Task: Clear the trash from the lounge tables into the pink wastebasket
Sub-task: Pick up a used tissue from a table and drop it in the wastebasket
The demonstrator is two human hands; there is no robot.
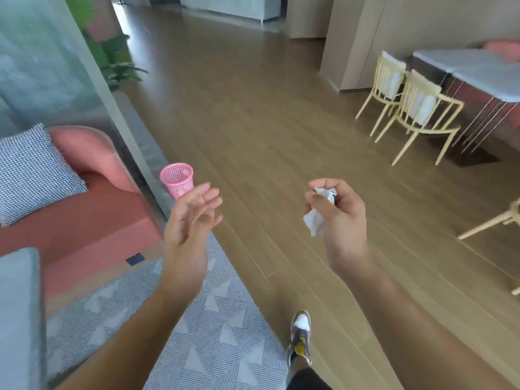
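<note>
While the right hand (342,212) clamps curled fingers on 1 crumpled tissue (320,211), the left hand (192,215), fingers spread, hovers empty; carrying it leftward to the pink wastebasket (177,180) looks next.

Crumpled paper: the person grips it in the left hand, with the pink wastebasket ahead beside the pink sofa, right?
Not quite. The head view shows the right hand gripping the crumpled paper; the left hand is open and empty. The rest holds.
</note>
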